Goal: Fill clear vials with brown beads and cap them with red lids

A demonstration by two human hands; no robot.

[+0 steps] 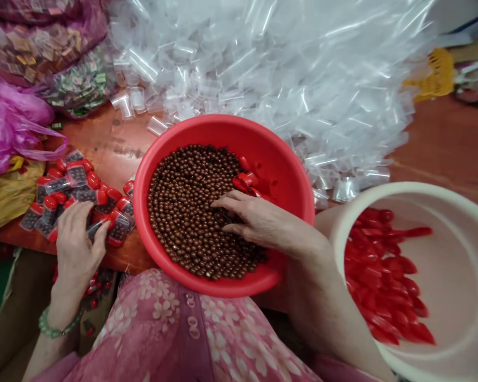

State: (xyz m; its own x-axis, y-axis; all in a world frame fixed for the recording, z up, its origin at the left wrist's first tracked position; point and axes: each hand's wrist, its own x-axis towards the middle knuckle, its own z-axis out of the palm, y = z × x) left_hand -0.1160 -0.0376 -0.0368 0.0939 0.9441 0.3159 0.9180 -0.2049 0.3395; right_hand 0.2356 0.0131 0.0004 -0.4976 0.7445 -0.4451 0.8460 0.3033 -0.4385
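Observation:
My right hand (250, 217) is inside a red plastic bowl (143, 233), with its fingers curled around what looks like a clear plastic tube (222, 217). Only the rim of that tube shows, low among many small round brown balls (191, 212). Beyond the hand, a few red caps (247, 178) lie against the bowl's right side. My left hand (77, 236) is over a pile of filled clear tubes with red caps (77, 175), left of the bowl. Its thumb and fingers are apart, and a tube lies in the gap between them.
Empty clear tubes (231, 79) are heaped behind the bowl. A white bucket (466, 254) at the right contains red pieces (386, 281). Pink bags (16, 119) and bags of small coloured pieces (43, 48) stand at the left. A yellow plastic basket piece (438, 74) lies back right.

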